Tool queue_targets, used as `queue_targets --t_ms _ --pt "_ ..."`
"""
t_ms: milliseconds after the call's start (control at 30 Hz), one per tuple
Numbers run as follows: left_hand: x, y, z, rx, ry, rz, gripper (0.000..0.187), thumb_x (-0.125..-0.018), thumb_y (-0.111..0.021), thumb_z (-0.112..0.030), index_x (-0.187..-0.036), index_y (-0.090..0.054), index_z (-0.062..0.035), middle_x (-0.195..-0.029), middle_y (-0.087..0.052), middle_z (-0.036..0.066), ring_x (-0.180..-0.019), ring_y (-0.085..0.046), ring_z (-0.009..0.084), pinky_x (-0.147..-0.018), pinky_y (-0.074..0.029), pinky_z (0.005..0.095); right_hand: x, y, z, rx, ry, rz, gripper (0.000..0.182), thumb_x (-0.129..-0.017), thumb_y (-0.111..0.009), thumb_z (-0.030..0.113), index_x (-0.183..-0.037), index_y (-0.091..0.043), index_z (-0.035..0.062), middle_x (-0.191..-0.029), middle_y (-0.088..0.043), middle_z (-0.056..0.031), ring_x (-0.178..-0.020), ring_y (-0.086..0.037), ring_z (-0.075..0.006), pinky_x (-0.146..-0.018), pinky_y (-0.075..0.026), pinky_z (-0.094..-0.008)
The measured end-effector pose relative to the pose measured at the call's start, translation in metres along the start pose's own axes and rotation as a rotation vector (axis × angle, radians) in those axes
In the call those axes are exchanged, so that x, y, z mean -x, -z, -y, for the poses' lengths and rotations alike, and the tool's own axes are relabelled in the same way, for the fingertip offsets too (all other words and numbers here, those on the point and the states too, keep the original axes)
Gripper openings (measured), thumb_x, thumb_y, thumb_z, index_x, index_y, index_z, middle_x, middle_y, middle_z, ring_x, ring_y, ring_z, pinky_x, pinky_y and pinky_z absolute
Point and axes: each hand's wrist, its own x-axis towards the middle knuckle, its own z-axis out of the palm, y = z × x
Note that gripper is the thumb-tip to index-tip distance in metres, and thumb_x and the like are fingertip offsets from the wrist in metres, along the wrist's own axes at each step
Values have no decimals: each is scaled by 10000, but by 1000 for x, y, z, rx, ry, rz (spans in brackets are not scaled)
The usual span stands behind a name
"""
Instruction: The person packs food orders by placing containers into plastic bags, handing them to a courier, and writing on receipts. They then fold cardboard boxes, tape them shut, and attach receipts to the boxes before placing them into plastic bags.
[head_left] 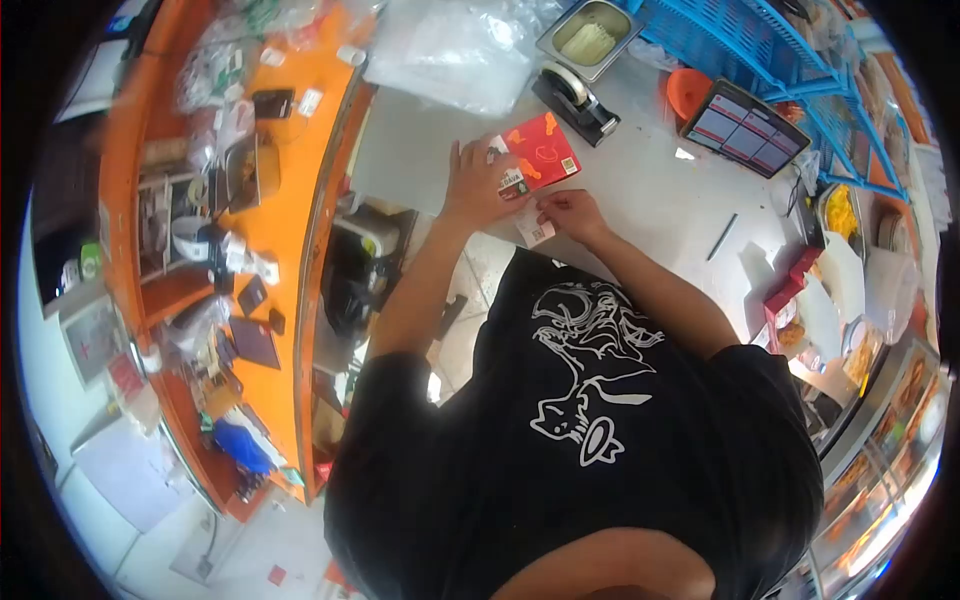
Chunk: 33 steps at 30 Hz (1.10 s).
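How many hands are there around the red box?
2: the left hand on the left end of the red box, the right hand just below it, at the white slip. No others show.

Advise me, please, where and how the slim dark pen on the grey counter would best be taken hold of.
I would pinch the slim dark pen at mid-barrel, coming straight down from above, with thumb and finger on its two long sides. It lies flat and slanted on the grey counter, with bare surface along both sides for the fingertips.

Pale grey counter [400, 150], red box [549, 158], tape dispenser [592, 117] near metal container [606, 67], tablet [747, 128], pen [722, 237], clear plastic [455, 55]
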Motion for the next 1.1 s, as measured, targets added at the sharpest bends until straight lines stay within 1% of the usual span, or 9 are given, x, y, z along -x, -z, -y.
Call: queue_targets --t_ms 200,333,533,633,733,833,900,933,1100 --pt "-19 15 11 165 9 76 660 -622 -814 -407 -1184 -542 -195 -1290 -452 123 -1171 -454 359 -1007 -331 533 3 -14 36 310 -19 -430 390 -795 -704 445 -875 -730 63 -722 -705 -95 -734 -700 -247 -715 -543 -360" --pt "-36 23 29 409 -42 78 684 -654 -811 -378 -1229 -509 -163 -1229 -495 117 -1082 -526 325 -919 -424 454 9 -18 40 490 -10 -478 408 -779 -724 444 -898 -674 56 -748 -682 -103 -775 -687 -284 -720 -535 -405" --pt "-35 56 33 215 127 71 735 -660 -811 -372 -1284 -483 -167 -1213 -485 144 -1072 -519 333 -910 -423 461 24 -38 33 454 179 -483 364 -776 -766 250 -990 -579 22 -960 -616 -175 -864 -640 -341 -765 -522 -426" --pt "-14 41 31 -5 249 -85 756 -658 -809 -390 -1299 -477 -166 -1231 -451 193 -1124 -466 384 -924 -389 530 29 -15 17 274 242 -455 248 -799 -728 86 -1005 -604 24 -1027 -631 -147 -902 -644 -288 -796 -524 -381" --pt "4 14 23 75 247 -128 812 -669 -792 -426 -1358 -443 -176 -1262 -413 238 -1178 -402 431 -949 -344 571 49 5 24 -751 54 -436 154 -852 -634 -41 -1005 -627 -39 -1191 -606 -111 -1022 -604 -189 -881 -511 -332" --pt "25 15 4 189 245 -3 704 -786 -713 -381 -1393 -434 -158 -1325 -397 246 -1245 -364 420 -991 -319 561 53 -7 78 -1133 125 -562 189 -879 -603 -48 -1062 -650 -37 -1264 -558 -123 -1069 -580 -193 -921 -487 -328" --pt "20 7 6 435 252 -173 521 -885 -613 -282 -1365 -476 -131 -1361 -400 238 -1292 -341 387 -1013 -318 526 25 -31 76 -730 387 -684 213 -877 -643 30 -1086 -680 20 -1297 -535 -112 -1038 -584 -187 -882 -491 -321" --pt "16 24 -1 639 247 -264 373 -928 -538 -212 -1285 -560 -103 -1373 -415 217 -1293 -351 370 -1029 -318 493 18 -36 83 -324 291 -745 232 -851 -693 117 -1076 -706 64 -1243 -560 -106 -995 -593 -187 -828 -489 -311" --pt "3 17 2 332 -38 -31 284 -877 -614 -236 -1129 -642 -108 -1360 -429 230 -1253 -395 439 -1006 -350 535 13 -39 85 307 303 -779 262 -808 -702 114 -1062 -691 53 -1087 -575 -113 -888 -575 -213 -748 -490 -308"
